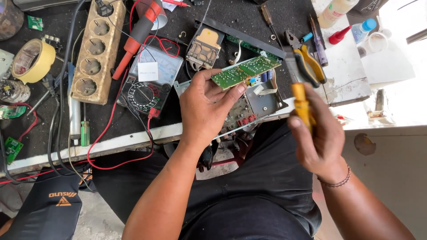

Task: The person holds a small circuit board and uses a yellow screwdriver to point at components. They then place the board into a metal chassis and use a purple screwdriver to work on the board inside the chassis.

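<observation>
My left hand (205, 106) grips a green circuit board (246, 70) by its near edge, lifting it tilted over an opened grey metal device chassis (262, 106) at the workbench edge. My right hand (316, 133) is closed round a yellow-handled screwdriver (300, 101), held upright to the right of the chassis; its metal shaft points up and away, blurred. The two hands are apart, with the chassis between them.
An analog multimeter (149, 82) with red leads lies left of the chassis. A beige multi-socket strip (94, 51), yellow tape roll (32, 60), yellow-handled pliers (307, 62), bottles (336, 11) and small green boards (12, 149) crowd the black bench. My lap is below.
</observation>
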